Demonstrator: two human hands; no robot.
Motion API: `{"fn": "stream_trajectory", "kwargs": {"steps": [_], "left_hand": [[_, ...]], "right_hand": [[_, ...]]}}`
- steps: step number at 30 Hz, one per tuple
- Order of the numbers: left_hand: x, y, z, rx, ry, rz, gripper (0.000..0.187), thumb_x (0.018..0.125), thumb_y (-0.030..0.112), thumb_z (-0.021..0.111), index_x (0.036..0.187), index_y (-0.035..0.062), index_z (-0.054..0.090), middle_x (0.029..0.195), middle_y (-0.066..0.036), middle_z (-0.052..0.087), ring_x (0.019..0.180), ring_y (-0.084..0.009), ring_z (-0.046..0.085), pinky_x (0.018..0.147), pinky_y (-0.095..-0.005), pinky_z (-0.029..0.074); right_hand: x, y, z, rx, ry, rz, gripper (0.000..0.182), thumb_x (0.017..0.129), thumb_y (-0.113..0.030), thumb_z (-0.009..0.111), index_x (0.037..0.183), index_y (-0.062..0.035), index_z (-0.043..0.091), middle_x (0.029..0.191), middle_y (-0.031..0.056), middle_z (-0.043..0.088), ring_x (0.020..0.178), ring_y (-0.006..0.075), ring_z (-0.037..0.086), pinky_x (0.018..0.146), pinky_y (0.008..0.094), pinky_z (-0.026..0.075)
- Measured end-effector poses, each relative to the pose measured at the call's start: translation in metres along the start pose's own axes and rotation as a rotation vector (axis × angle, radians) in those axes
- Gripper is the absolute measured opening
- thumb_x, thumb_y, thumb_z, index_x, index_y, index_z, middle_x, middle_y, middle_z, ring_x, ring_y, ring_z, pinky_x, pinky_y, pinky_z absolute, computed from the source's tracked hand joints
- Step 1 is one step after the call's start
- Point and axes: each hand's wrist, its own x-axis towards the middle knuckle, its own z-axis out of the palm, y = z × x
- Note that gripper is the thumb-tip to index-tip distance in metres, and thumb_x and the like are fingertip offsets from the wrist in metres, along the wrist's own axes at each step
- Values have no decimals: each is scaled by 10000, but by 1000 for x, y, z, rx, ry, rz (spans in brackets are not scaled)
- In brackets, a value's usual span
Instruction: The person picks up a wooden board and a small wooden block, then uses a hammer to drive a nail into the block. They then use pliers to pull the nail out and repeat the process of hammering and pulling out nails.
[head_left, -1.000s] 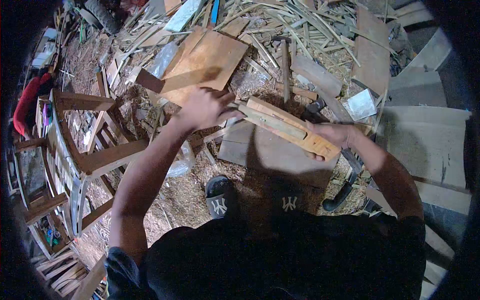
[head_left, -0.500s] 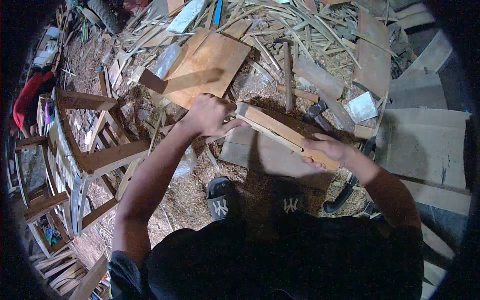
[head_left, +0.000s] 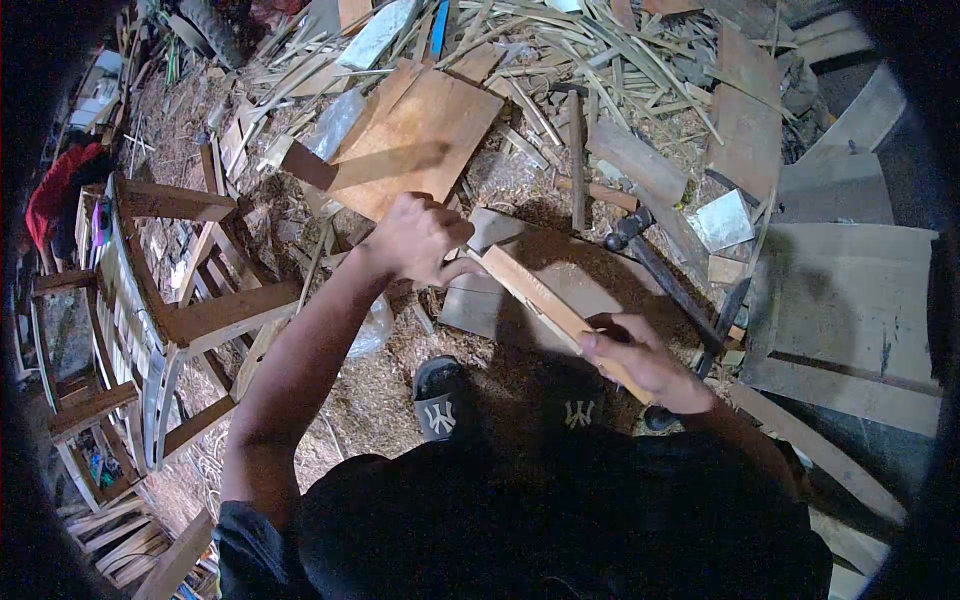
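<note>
A light-brown wooden piece (head_left: 535, 290) slants in front of me, with a thin paler strip along its near edge. My right hand (head_left: 645, 360) is wrapped around its lower end, thumb on top. Curled in a fist, my left hand (head_left: 422, 240) grips the upper-left end, thumb along it; whether it holds the strip alone or both parts is hidden. Below the piece, a wide grey board (head_left: 490, 310) lies on the ground. A hammer (head_left: 630, 228) with a dark handle lies just beyond my right hand.
Wooden chair frames (head_left: 230, 310) stand at left, near a person in red (head_left: 62, 200). A plywood sheet (head_left: 410, 130) and a heap of thin offcuts (head_left: 620, 60) lie ahead. Large boards (head_left: 845, 300) lie at right. Sawdust covers the ground around my sandals (head_left: 440, 400).
My right hand has moved down and toward me, tilting the wooden piece more steeply. My left hand has barely moved. More of the hammer and its handle now shows.
</note>
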Motion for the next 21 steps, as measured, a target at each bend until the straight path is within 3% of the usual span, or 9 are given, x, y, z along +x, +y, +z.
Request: {"fn": "stream_trajectory", "kwargs": {"steps": [2, 4, 5, 8, 11, 13, 15, 17, 21], "left_hand": [[2, 1, 6, 28, -143, -54, 633, 831, 718, 630, 1065, 145, 764, 874, -97, 715, 843, -291, 662, 750, -439, 461], [6, -1, 28, -72, 76, 40, 665, 848, 760, 582, 948, 129, 767, 785, -115, 698, 708, -280, 650, 684, -435, 464], [5, 3, 34, -69, 79, 44, 665, 848, 760, 582, 948, 129, 767, 785, -115, 698, 708, -280, 650, 684, -435, 464], [0, 22, 36, -27, -4, -176, 708, 857, 768, 579, 666, 97, 701, 537, -118, 601, 497, -337, 614, 574, -459, 510], [0, 15, 47, -244, 71, -356, 728, 850, 780, 581, 686, 81, 707, 574, -159, 626, 570, -373, 661, 592, -465, 539], [6, 7, 25, -217, -104, -408, 745, 850, 791, 569, 773, 71, 748, 655, -209, 668, 660, -393, 698, 631, -463, 562], [6, 4, 19, -123, -162, -529, 692, 859, 808, 529, 911, 173, 800, 701, -159, 708, 702, -356, 728, 695, -483, 579], [8, 5, 13, -147, -210, -606, 722, 854, 821, 519, 898, 160, 805, 715, -175, 714, 739, -365, 733, 717, -476, 582], [7, 3, 19, -297, -163, -680, 760, 841, 838, 518, 898, 137, 806, 752, -207, 720, 771, -382, 734, 749, -479, 583]], "right_hand": [[1, -3, -6, -145, 31, -61, 470, 917, -398, 764, 1141, 4, 672, 985, 94, 642, 877, 167, 610, 739, 301, 500], [5, -9, -15, -301, 100, -147, 646, 868, -452, 802, 1285, 18, 654, 1282, 186, 605, 1183, 260, 564, 952, 402, 493], [20, 0, -35, -396, 75, -176, 586, 881, -432, 792, 1225, 29, 680, 1195, 150, 662, 1125, 237, 616, 936, 396, 506], [50, 9, -62, -537, 81, -264, 474, 915, -353, 764, 1180, 32, 692, 1099, 143, 723, 1029, 246, 683, 916, 386, 520], [63, -2, -71, -689, 284, -299, 377, 938, -284, 735, 1148, 27, 693, 1018, 145, 751, 947, 270, 720, 899, 383, 529], [72, -6, -80, -747, 303, -258, 334, 951, -272, 717, 1129, 9, 698, 1046, 172, 741, 976, 293, 720, 899, 385, 530], [79, -7, -82, -742, 321, -396, 333, 971, -275, 697, 1146, 8, 689, 1044, 179, 739, 979, 283, 720, 899, 388, 530], [88, -8, -79, -653, 491, -556, 306, 970, -284, 688, 1120, -18, 692, 992, 174, 725, 910, 313, 714, 830, 402, 541], [123, 9, -87, -631, 523, -587, 322, 1004, -282, 642, 1160, -1, 669, 1061, 194, 711, 981, 276, 686, 882, 392, 515]]}}
